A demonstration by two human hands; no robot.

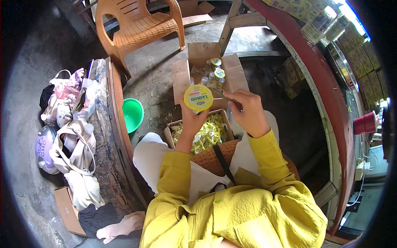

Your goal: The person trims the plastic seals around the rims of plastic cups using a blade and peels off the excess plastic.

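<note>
My left hand (193, 122) is closed around a cup with a round yellow-rimmed lid (198, 98) printed "Lemon", its lid facing up at me. Just right of the cup, my right hand (248, 110) is raised with thumb and forefinger pinched together; whatever small thing sits at the fingertips is too small to name. Below both hands, a cardboard box of yellow strips (213, 129) stands between my knees. Farther ahead, an open carton (180, 74) contains clear cups, some with yellow-rimmed lids (219, 73).
A green bucket (133, 115) stands on the floor at left, beside a patterned bench (109, 165) next to bags and clothes (74, 136). An orange plastic chair (144, 31) is at the back. Along the right runs a red-edged counter (326, 87) with stacked cups (318, 25).
</note>
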